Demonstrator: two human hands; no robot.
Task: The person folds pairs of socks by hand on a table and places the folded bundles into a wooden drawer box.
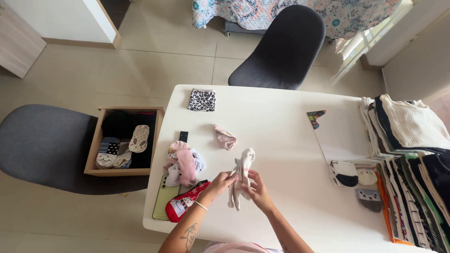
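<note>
1. On white rectangular table (281,140): pale pair of socks (241,175) at centre, btwn left hand (220,183) & right hand (258,192).
2. Left of it: jumbled pink-and-white sock heap (183,166).
3. Right edge: tall stacks of folded striped clothes (412,178).
4. Left of table: open wooden drawer box (124,140) on grey padded chair (42,145).

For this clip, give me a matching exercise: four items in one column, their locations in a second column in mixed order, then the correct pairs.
Items
1. pale sock pair
2. leopard-print cloth
3. wooden drawer
4. stacks of folded clothes

Locations
A. on the grey chair left of the table
B. along the right side of the white table
C. held between the left hand and right hand
D. at the table's far left edge, near the dark chair

Pairs: 1-C, 2-D, 3-A, 4-B
</note>
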